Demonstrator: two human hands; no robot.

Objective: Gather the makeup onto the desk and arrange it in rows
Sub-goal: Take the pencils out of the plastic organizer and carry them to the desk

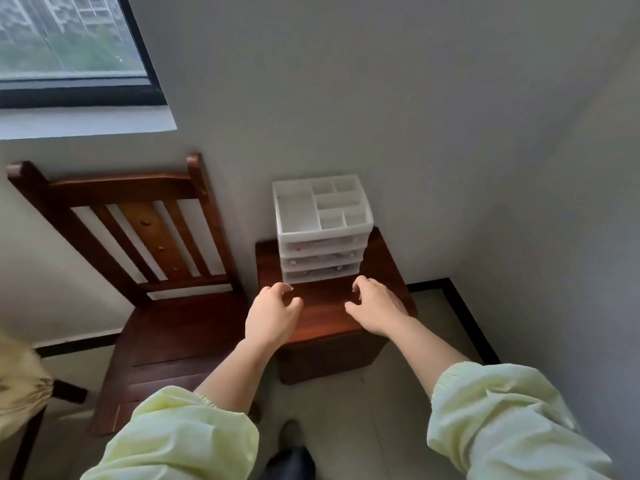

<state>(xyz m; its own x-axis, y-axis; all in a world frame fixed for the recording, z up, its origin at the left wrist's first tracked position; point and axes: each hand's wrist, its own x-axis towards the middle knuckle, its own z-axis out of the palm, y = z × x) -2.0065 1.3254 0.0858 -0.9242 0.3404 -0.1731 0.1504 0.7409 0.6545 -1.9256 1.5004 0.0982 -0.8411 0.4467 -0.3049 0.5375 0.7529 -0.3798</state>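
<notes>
Left hand (273, 315), right hand (375, 306) loosely curled, holding nothing, flanking white drawer organizer (320, 233) on stool (322, 317); drawers probably hold makeup, blurred.

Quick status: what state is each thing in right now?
Organizer: upright on wooden stand, top compartments empty.
Drawers: all three shut.
Left hand: empty, fingers loosely curled.
Right hand: empty, fingers loosely curled.
Chair: upright.
</notes>
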